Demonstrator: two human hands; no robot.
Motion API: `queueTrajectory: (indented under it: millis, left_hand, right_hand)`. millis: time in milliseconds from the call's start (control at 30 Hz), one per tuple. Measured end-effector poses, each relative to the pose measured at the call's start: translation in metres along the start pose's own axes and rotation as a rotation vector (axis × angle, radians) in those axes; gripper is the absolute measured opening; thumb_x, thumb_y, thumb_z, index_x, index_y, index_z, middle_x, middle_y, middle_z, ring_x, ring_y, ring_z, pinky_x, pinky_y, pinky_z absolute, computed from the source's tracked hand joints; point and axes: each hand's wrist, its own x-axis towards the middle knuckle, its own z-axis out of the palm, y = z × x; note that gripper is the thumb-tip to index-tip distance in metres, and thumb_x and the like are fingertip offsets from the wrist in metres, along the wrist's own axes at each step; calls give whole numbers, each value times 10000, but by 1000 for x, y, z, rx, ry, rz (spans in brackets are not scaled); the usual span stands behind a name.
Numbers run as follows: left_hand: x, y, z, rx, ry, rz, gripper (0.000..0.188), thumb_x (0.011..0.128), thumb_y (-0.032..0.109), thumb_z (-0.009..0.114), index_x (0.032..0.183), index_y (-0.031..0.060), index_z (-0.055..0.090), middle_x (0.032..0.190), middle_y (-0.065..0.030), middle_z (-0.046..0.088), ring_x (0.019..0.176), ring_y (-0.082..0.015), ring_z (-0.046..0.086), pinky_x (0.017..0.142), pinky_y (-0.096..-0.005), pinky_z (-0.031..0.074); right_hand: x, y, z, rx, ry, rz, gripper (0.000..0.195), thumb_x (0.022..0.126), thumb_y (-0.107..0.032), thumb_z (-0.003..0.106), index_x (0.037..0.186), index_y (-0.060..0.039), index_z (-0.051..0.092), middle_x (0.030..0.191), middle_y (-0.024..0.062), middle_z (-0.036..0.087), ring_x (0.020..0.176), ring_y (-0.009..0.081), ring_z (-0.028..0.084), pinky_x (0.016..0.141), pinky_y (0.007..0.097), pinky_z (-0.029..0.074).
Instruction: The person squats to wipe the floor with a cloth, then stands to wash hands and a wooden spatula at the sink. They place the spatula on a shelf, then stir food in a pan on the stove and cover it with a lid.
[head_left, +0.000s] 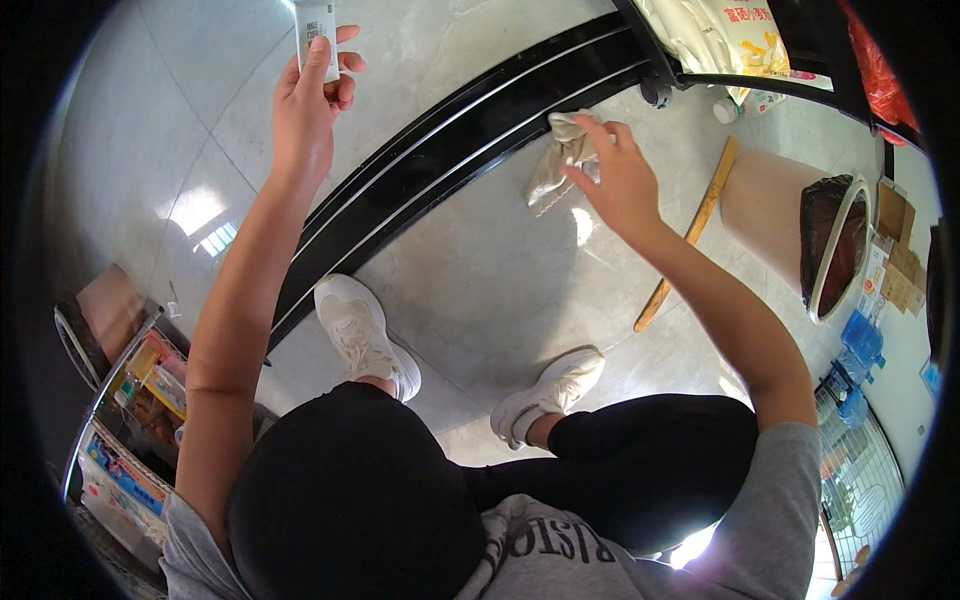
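Out over the grey tiled floor (465, 255), my left hand (307, 97) grips a small flat white packet (328, 64) that bears writing. Thumb on top, its other fingers stick out on the far side. My right hand (622, 180) is at a crumpled beige cloth (556, 154), the thumb and forefinger on its folds. The cloth's far end lies against the near edge of a black floor track (450, 142) with thin metal rails, which curves between my two hands. Part of the cloth is hidden under the fingers.
A wooden stick (709, 206) lies beside a tipped-looking bin (765, 210) with a black liner. Top right, a black rack (757, 78) holds bags, with a capped bottle (727, 110) below. At left stands a wire shelf (90, 420). My white shoes (360, 322) are near the track.
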Motion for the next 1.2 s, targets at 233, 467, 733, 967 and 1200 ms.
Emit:
queueTrajectory:
  millis: [233, 467, 733, 967, 1200]
  left_hand:
    - [4, -2, 9, 13, -32, -16, 430, 1105, 375, 445, 1323, 55, 632, 959, -24, 613, 709, -71, 417, 679, -236, 375]
    - [7, -5, 21, 31, -27, -2, 439, 1091, 408, 452, 1285, 79, 668, 929, -19, 634, 680, -63, 435, 651, -228, 373]
    - [-2, -5, 23, -30, -29, -47, 433, 1090, 399, 465, 1275, 64, 667, 914, -15, 625, 677, -70, 429, 644, -232, 366]
    - [-9, -22, 23, -52, -9, -82, 425, 1085, 399, 488, 1270, 61, 668, 904, -12, 631, 671, -63, 435, 635, -223, 366]
    - [-1, -6, 34, -88, -36, -67, 444, 1087, 413, 486, 1285, 57, 661, 927, -11, 625, 693, -62, 438, 660, -225, 377]
  right_hand:
    - [4, -14, 23, -60, 65, -126, 572, 784, -227, 828, 1303, -178, 591, 1303, 122, 526, 1110, 331, 595, 874, 423, 548]
    - [11, 1, 49, -193, -6, -426, 263, 808, -137, 735, 1050, -137, 632, 1043, 92, 576, 909, 308, 654, 733, 427, 579]
    - [-25, 18, -2, 209, -40, -144, 208, 773, -57, 706, 961, -108, 633, 943, 115, 614, 869, 302, 647, 767, 415, 540]
    - [-94, 92, -194, 196, 691, 127, 228, 849, -69, 728, 1068, -33, 674, 1081, 26, 661, 1036, 134, 615, 897, 287, 496]
    - [-182, 226, -311, 156, 741, 510, 329, 1016, -271, 670, 1253, -48, 718, 1067, 28, 721, 974, 95, 637, 869, 247, 506]
